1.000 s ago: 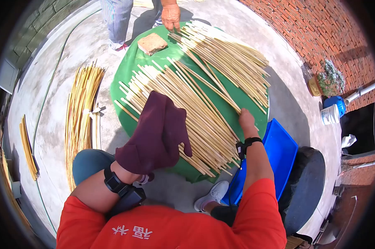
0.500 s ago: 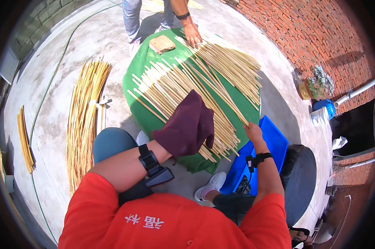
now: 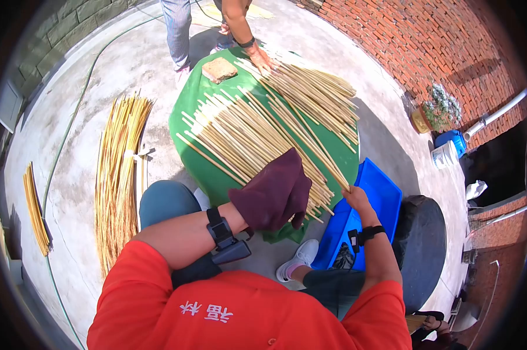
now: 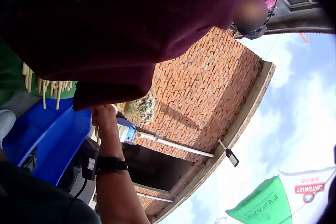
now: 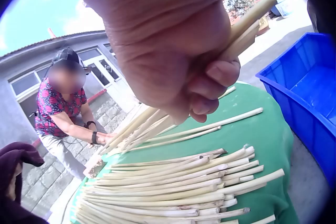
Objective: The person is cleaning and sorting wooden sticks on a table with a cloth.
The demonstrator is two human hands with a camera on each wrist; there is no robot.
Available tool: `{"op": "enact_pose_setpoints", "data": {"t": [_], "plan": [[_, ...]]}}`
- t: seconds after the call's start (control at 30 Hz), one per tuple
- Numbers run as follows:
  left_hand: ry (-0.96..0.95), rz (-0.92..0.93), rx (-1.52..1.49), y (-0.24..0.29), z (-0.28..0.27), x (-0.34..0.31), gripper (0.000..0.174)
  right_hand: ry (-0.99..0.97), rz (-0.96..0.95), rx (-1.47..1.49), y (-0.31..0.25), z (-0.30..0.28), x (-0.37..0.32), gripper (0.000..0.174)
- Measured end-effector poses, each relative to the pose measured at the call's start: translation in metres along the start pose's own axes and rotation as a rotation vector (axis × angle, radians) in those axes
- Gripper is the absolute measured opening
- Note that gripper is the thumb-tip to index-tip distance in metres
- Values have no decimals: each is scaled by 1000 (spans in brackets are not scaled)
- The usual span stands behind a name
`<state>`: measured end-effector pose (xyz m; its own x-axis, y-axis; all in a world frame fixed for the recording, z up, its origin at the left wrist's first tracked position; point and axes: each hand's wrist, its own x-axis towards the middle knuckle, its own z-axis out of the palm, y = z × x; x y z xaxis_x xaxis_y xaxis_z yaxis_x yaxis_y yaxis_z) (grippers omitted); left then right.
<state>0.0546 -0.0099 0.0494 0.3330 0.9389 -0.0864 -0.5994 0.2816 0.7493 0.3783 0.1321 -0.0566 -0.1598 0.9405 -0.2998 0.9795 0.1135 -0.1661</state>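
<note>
Pale stalks [image 3: 246, 140] lie side by side on a green-covered round table [image 3: 196, 166]; a second spread of stalks [image 3: 313, 93] lies farther right. My right hand [image 3: 358, 198] grips the near ends of a few held stalks [image 3: 322, 160] at the table's right edge. In the right wrist view its fingers [image 5: 223, 71] curl round them. A maroon cloth [image 3: 272, 195] covers my left hand [image 5: 14, 179] over the near stalk ends; its fingers are mostly hidden, so I cannot tell their grip. Across the table, another person's hand [image 3: 260, 58] rests on the far stalks.
A brick-like block [image 3: 220, 70] sits on the table's far left. A blue tub [image 3: 360, 213] stands at the right, beside a dark round seat [image 3: 421, 251]. On the ground at left lie a tied bundle of stalks [image 3: 119, 175] and a smaller bundle [image 3: 37, 210].
My right hand has drawn the held stalks toward me, past the table edge. My cloth-covered left hand has shifted right. The other person's hand has moved onto the far stalks. The head view has shifted.
</note>
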Motion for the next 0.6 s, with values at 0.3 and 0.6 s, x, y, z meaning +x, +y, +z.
{"op": "enact_pose_setpoints", "data": {"t": [0.3,0.6], "plan": [[-115,48,148,-4,-3,0,17,-8,33,274,21,21,-9,27],[-250,-32,419,-17,-16,2,8,-92,176,380,8,-10,-27,23]]}}
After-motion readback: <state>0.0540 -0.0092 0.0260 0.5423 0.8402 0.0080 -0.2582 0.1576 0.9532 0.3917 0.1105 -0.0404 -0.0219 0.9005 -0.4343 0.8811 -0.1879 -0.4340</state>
